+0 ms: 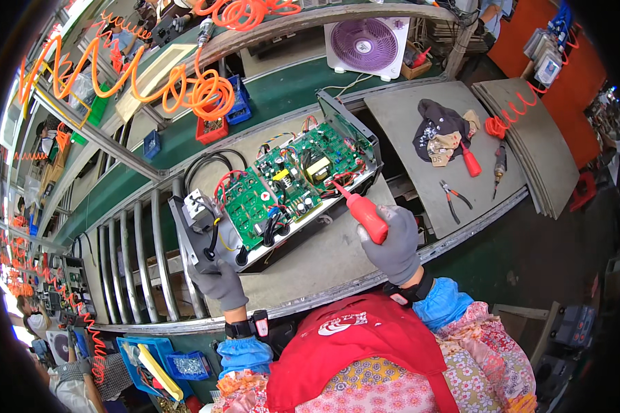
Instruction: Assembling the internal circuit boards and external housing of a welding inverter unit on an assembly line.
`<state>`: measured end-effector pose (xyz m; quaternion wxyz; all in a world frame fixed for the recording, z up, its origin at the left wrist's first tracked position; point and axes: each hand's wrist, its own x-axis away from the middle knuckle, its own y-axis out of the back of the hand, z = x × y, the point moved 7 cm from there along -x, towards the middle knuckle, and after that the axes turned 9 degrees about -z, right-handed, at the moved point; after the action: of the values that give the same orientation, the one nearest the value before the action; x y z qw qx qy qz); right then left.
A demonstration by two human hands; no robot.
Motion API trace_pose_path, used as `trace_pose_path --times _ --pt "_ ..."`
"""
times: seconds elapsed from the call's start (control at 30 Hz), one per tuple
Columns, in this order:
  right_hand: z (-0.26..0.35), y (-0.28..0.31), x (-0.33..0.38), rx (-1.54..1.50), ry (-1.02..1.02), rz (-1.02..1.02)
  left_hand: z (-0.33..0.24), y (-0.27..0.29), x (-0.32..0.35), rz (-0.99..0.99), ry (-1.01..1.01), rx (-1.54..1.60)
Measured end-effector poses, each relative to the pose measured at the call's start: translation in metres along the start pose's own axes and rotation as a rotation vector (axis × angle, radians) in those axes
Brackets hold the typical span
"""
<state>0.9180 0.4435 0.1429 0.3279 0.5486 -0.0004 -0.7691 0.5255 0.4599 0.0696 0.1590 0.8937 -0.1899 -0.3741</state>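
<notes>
bench [310,272]: opened electronics unit [286,189] is sitting mid-bench lol | grey board [406,124], bench's right end: dark cloth [430,118] is bunching toward the far edge, red-handled screwdriver [470,163] is lying beside it, pliers [449,191] are lying by the front edge, power screwdriver [501,162] is lying near the right edge

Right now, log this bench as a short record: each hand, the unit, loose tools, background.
Left hand: gray-gloved, at the left end of the metal chassis; grip unclear
Right hand: gray-gloved, gripping a red screwdriver, tip toward the boards
Unit: open chassis with green circuit boards and wiring
Loose tools: pliers and a power driver, right of the unit
Nearby: dark cloth
Background: white-and-purple fan, red bin
</notes>
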Motion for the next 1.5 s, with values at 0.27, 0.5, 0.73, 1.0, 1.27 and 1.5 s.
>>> trace_pose_path --times 0.27,0.5,0.73,1.0,1.27,1.5 --pt "-0.002 -0.001 0.008 -0.009 0.041 -0.016 -0.003 -0.005 -0.001 0.066 0.076 0.047" --pt "-0.040 0.005 0.015 -0.254 -0.464 0.050 -0.001 -0.001 0.001 0.022 0.003 0.045" --pt "0.002 0.019 -0.012 -0.359 -0.228 0.141 -0.005 0.002 0.003 -0.060 -0.125 -0.038" --pt "0.044 -0.003 -0.020 -0.313 0.080 0.271 -0.004 -0.005 -0.003 0.113 -0.208 -0.044" --pt "0.062 -0.018 -0.021 -0.310 0.194 0.278 0.003 -0.007 0.000 0.071 -0.102 -0.098" --pt "0.068 -0.023 -0.021 -0.261 0.230 0.275 -0.016 -0.002 -0.001 -0.016 -0.295 -0.072"
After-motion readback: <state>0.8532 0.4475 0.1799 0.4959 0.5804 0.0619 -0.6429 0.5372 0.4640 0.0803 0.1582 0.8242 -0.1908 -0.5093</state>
